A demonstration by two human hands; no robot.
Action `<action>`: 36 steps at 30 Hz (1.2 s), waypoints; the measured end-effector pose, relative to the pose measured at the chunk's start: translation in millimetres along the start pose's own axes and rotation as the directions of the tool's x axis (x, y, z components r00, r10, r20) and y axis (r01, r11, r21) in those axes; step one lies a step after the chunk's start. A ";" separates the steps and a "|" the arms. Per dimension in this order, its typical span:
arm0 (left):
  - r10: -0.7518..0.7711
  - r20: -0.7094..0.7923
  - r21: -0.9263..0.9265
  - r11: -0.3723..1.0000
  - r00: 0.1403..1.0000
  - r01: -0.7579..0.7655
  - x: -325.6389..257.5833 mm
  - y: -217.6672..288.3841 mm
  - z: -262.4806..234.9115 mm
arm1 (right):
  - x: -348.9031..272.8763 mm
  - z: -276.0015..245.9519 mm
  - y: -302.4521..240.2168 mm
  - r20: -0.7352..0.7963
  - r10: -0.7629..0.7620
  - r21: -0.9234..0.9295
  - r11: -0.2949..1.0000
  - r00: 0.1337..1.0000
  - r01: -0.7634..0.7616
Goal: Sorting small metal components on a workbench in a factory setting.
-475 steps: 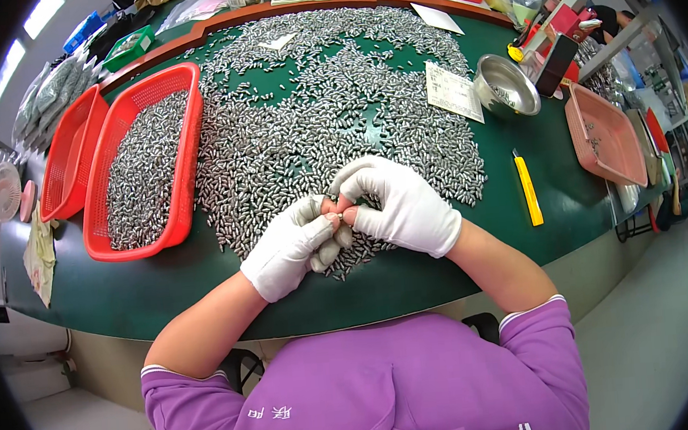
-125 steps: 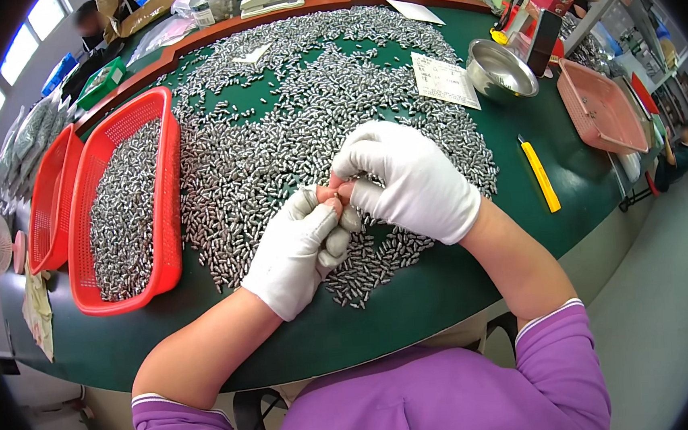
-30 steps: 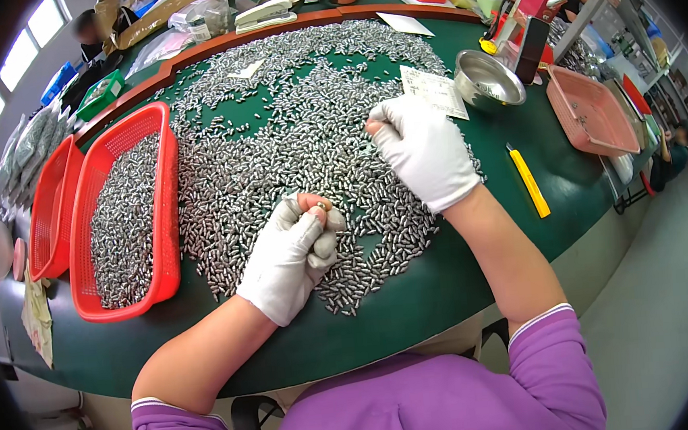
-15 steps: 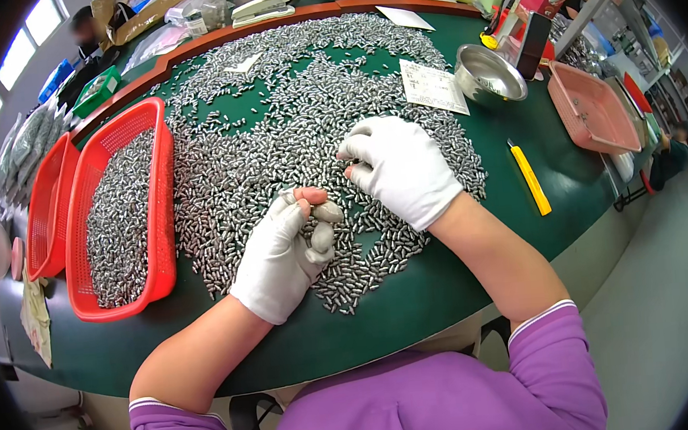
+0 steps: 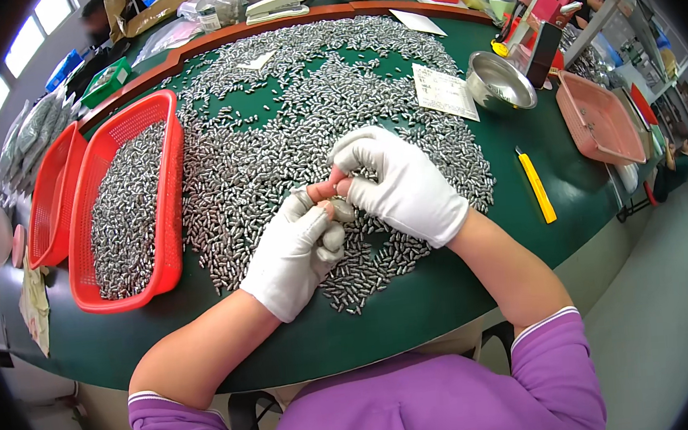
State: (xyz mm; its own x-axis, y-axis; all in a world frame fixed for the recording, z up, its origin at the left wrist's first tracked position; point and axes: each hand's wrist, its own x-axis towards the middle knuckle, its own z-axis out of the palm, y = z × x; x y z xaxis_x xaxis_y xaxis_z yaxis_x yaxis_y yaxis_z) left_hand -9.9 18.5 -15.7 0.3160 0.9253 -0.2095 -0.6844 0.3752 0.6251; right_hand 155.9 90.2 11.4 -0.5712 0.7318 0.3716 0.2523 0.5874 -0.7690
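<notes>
Both my hands wear white gloves with the fingertips cut off. My left hand [image 5: 294, 251] is closed around several small silver metal pieces, a few showing by the fingers. My right hand [image 5: 402, 182] has its fingertips pinched together against my left thumb, over one small piece. Both hands hover above a wide spread of small silver metal pieces [image 5: 273, 140] on the round green table [image 5: 447, 288].
A red basket [image 5: 161, 205] full of the same pieces sits at the left, a second red basket [image 5: 44, 198] beside it. A steel bowl [image 5: 499, 81], paper slip [image 5: 443, 92], yellow knife [image 5: 536, 188] and pink tray [image 5: 599, 118] lie to the right. Another person sits far back left.
My right hand came back from reaching over the pile at the right and met my left hand; the fingertips now pinch together.
</notes>
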 end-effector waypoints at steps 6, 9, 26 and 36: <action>-0.017 -0.085 -0.003 1.000 0.996 0.016 -1.6 -0.9 8.0 | -2.2 -2.0 0.2 0.111 0.036 0.139 0.989 0.993 -0.051; -0.001 -0.089 -0.023 1.000 0.996 -0.001 -2.8 -1.3 3.0 | 1.6 -2.7 -3.8 0.114 0.055 0.155 0.985 0.992 -0.072; 0.001 -0.018 -0.041 0.999 1.000 -0.002 -1.7 -1.5 -1.2 | 5.8 -4.5 28.1 0.067 -0.103 -0.582 0.804 0.992 0.123; -0.024 0.026 -0.044 0.999 0.999 0.025 -0.4 0.8 3.3 | 4.2 -4.2 5.7 0.021 -0.294 -0.147 0.945 0.956 0.293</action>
State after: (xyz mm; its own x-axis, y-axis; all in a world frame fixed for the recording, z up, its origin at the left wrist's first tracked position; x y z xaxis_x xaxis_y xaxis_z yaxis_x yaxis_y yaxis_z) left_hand -8.4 18.3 -12.7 0.3493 0.9145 -0.2043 -0.7046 0.4001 0.5861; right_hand 158.3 98.1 10.8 -0.6363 0.5197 0.5701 0.1856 0.8204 -0.5408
